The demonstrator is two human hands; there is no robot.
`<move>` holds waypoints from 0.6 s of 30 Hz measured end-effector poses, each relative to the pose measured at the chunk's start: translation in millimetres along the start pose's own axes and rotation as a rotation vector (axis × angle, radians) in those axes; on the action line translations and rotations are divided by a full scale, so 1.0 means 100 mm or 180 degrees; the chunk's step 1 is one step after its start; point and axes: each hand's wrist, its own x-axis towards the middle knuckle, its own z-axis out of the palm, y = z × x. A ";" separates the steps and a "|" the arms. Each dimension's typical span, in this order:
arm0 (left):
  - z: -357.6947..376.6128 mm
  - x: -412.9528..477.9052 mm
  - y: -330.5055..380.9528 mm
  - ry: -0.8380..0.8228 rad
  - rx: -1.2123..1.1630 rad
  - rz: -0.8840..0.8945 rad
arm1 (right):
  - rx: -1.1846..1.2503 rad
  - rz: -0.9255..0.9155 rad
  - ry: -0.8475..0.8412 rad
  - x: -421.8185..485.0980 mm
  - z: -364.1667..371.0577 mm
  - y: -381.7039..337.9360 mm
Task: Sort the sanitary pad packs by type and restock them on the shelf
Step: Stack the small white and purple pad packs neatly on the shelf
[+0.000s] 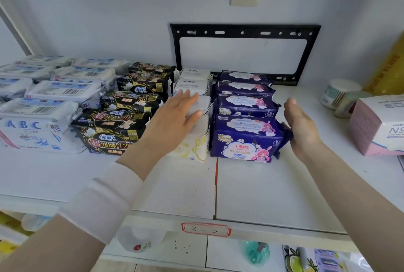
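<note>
Past my white sleeve [100, 201], my left hand [181, 114] lay spread on the white packs [197, 140]; my right hand [302, 127], fingers straight, touched the purple pack [244, 138] between both. Uneven pushing could skew its row.

Glossy plastic packs [244, 138] on matt white shelf [273, 184]

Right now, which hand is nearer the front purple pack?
Right. The right hand sits against the right end of the front purple pack; the left hand rests on the white packs one row to its left.
</note>
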 end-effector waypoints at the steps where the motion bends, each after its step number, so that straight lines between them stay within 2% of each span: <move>1: -0.01 0.08 -0.01 -0.0145 0.0029 -0.0043 | -0.0112 -0.0108 -0.0065 0.02 0.00 -0.02; 5: 0.03 0.28 -0.07 -0.0711 0.0165 -0.0075 | -0.0930 -0.0422 -0.0412 0.07 0.01 -0.09; 10: 0.04 0.31 -0.04 -0.0896 0.0409 -0.0153 | -0.1863 -0.0680 -0.0516 0.15 -0.01 -0.15; 18: 0.06 0.35 0.00 -0.0976 0.0575 -0.0312 | -0.2012 -0.0599 -0.0526 0.30 -0.03 -0.21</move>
